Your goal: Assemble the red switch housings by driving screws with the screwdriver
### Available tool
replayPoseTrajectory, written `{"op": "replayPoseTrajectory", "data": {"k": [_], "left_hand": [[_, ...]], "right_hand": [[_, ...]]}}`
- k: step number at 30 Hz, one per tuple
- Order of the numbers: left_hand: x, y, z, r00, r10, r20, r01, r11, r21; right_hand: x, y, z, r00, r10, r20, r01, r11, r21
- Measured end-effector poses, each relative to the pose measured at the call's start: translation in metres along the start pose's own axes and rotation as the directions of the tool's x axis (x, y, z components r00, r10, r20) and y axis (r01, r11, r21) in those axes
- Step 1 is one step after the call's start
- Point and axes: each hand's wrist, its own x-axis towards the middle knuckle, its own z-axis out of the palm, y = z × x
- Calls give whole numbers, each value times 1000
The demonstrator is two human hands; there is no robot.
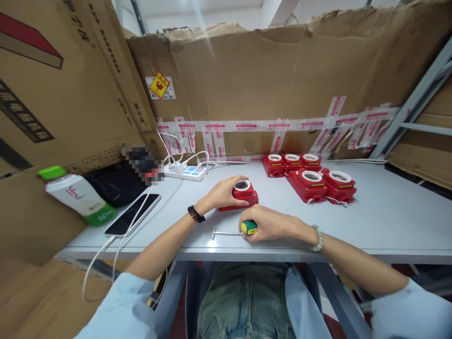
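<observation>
My left hand is wrapped round a red plastic housing with a white-rimmed round opening on top; it stands on the grey table right in front of me. My right hand is closed round the green-and-yellow handle of a screwdriver. The screwdriver's metal shaft lies flat on the table and points left, ending in a small cross tip. Both hands rest near the table's front edge, close together.
Several more red housings stand in a cluster at the back right. A phone on a white cable, a bottle with a green cap, a black pouch and a white power strip sit at left. Cardboard walls enclose the table.
</observation>
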Motion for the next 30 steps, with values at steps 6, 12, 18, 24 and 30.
{"op": "replayPoseTrajectory", "data": {"k": [6, 12, 18, 24, 30], "left_hand": [[0, -2, 1, 1000, 0, 4, 0, 1000, 9], [0, -3, 2, 1000, 10, -2, -10, 1000, 10], [-1, -2, 0, 1000, 18, 14, -18, 1000, -3], [-3, 5, -1, 999, 21, 36, -20, 1000, -24], [-5, 9, -1, 999, 6, 41, -7, 1000, 14]], "right_hand": [[-13, -3, -20, 989, 117, 86, -105, 985, -136], [-19, 3, -30, 985, 146, 90, -136, 985, -108], [-17, 14, -45, 798, 149, -583, -67, 985, 161], [4, 10, -65, 376, 440, -815, 453, 680, 576], [35, 4, -73, 288, 472, -833, 573, 612, 545]]}}
